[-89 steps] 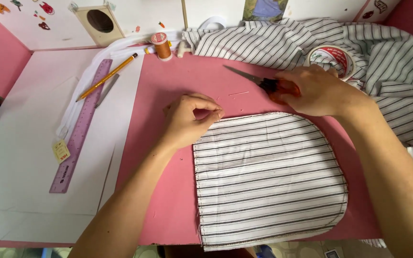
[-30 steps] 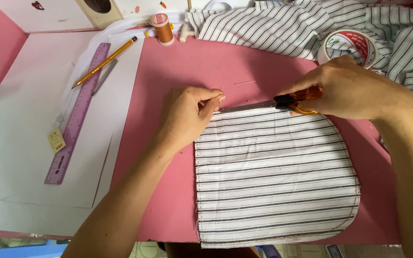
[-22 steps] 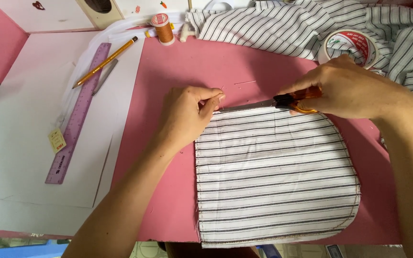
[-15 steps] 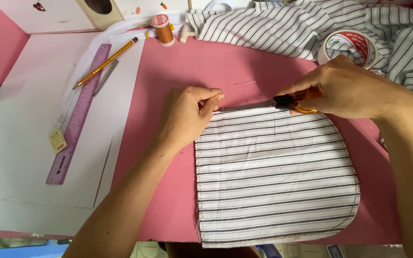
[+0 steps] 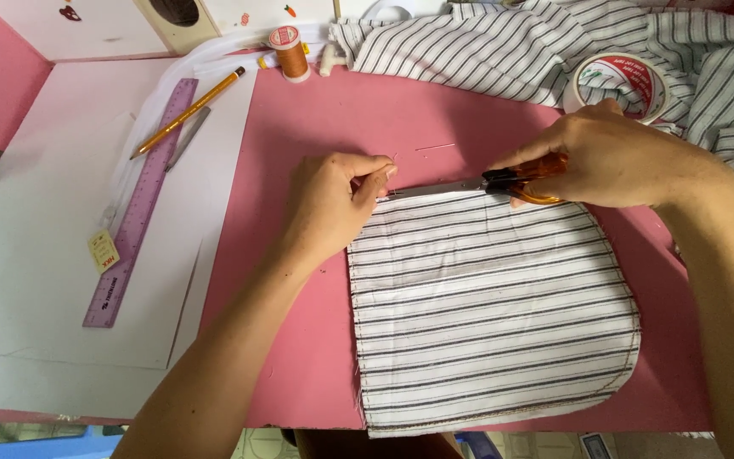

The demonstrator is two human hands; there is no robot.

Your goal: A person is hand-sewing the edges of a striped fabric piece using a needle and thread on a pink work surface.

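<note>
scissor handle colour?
Orange, on the scissors in the right hand; head view.

This looks like a home sewing corner. A pink surface carries a sewn striped fabric piece, with more striped cloth heaped at the far right. At the far edge stands an orange thread spool, and a roll of tape lies on the cloth. To the left, a purple ruler and a pencil lie on white paper.
</note>
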